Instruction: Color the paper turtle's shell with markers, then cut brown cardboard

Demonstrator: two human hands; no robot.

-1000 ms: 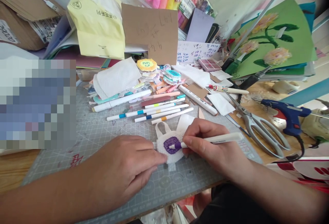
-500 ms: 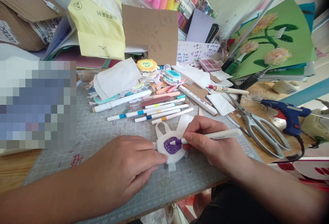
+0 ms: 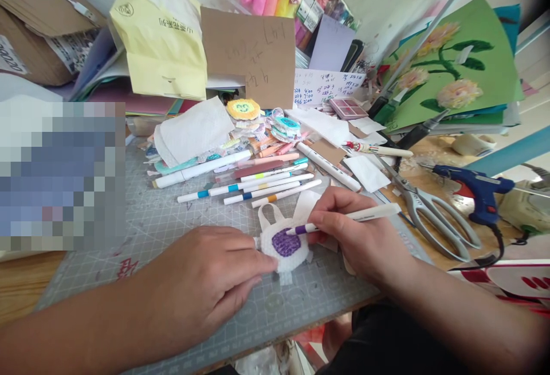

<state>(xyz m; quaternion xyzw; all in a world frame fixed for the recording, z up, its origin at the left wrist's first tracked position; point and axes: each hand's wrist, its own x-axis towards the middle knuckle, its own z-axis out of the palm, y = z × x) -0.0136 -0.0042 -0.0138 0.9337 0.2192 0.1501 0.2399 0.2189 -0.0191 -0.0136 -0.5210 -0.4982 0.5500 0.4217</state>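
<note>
Your right hand (image 3: 352,234) grips a marker (image 3: 372,213) at the white cutout (image 3: 286,244), which your left hand (image 3: 226,274), its hold unclear, touches on the cutting mat (image 3: 301,312), bare toward the near edge, pens (image 3: 247,196) crowding beyond.

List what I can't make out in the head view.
All in the head view:
Pixelated block: its contents, masked.
Marker: middle of the barrel hidden by the right hand; printing too small to read.
Purple patch: whether the marker's tip touches it, too small to tell.
Left hand: underside hidden by the hand itself.
White sheets: they hide part of the pile beneath.
Cardboard box: cut off by the left edge.
</note>
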